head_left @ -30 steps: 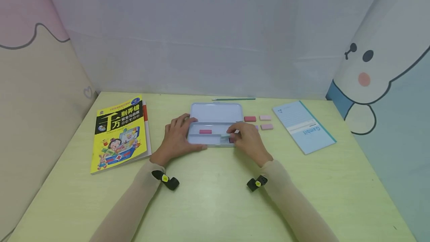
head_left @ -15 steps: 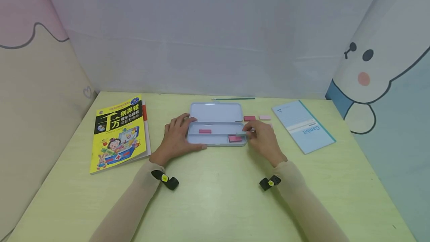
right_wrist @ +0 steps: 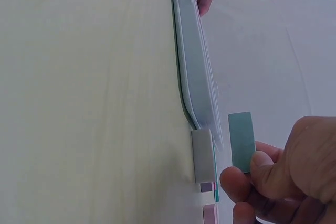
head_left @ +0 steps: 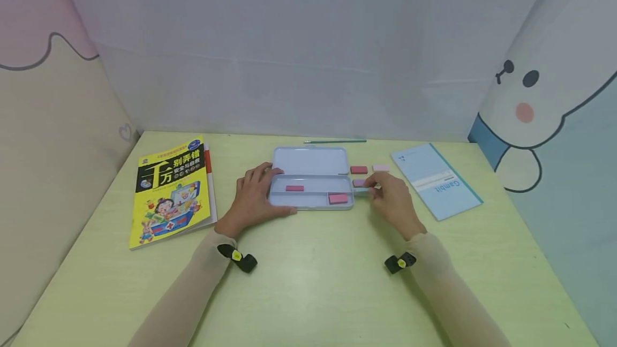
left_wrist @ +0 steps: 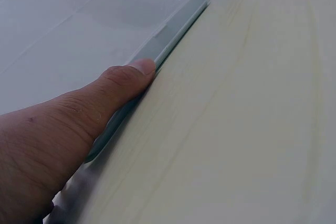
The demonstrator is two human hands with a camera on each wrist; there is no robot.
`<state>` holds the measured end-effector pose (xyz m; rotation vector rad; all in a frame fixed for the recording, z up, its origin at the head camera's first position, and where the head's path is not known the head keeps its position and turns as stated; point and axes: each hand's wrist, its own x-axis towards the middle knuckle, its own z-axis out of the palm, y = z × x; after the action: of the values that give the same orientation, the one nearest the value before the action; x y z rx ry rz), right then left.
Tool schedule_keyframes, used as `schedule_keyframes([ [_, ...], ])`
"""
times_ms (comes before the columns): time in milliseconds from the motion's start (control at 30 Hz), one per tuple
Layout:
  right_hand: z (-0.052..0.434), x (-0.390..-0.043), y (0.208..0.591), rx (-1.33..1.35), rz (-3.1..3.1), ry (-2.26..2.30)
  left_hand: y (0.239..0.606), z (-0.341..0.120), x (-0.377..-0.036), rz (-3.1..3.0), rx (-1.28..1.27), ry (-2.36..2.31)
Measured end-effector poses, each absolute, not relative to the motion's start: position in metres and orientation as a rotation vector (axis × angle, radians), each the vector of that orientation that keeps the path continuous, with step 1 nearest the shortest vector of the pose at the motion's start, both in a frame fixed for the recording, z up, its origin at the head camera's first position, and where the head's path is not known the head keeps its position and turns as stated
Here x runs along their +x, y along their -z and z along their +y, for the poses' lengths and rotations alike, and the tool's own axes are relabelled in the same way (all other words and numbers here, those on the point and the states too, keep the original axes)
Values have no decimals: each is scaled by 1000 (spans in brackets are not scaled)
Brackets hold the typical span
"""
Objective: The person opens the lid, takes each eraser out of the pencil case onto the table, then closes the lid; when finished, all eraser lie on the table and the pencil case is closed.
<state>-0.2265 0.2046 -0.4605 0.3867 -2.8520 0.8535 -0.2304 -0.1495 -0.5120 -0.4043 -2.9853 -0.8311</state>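
An open pale-blue pencil case (head_left: 310, 201) lies on the table, its lid (head_left: 310, 160) folded back. My left hand (head_left: 254, 197) grips the case's left end, fingers at the back and thumb along the front edge, as the left wrist view shows. A pink eraser (head_left: 294, 188) sits in the rear compartment, and another pink eraser (head_left: 338, 198) in the front right compartment. My right hand (head_left: 392, 200), just right of the case, pinches a green eraser (right_wrist: 241, 140) between thumb and fingers. A lavender eraser (head_left: 359, 182) lies beside the case's right end, near those fingertips.
Behind the right hand lie a dark pink eraser (head_left: 359, 170) and a light pink eraser (head_left: 381, 168). A pencil (head_left: 335, 142) lies behind the case. A light-blue notebook (head_left: 436, 182) is at right, a yellow book (head_left: 173, 197) at left. A curtain (head_left: 299, 58) hangs behind the table.
My right hand has moved right, out from over the case to beside its right end, carrying the green eraser. The pink eraser in the front right compartment is now uncovered. My left hand stays put.
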Motion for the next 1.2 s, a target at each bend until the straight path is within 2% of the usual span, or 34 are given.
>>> schedule_keyframes([
  [700, 245, -226, 466, 203, -2939, -762, 510, -148, -229, -2984, -397, 835],
  [1200, 252, -234, 471, 145, -3050, -716, 514, -149, -231, -2986, -404, 808],
])
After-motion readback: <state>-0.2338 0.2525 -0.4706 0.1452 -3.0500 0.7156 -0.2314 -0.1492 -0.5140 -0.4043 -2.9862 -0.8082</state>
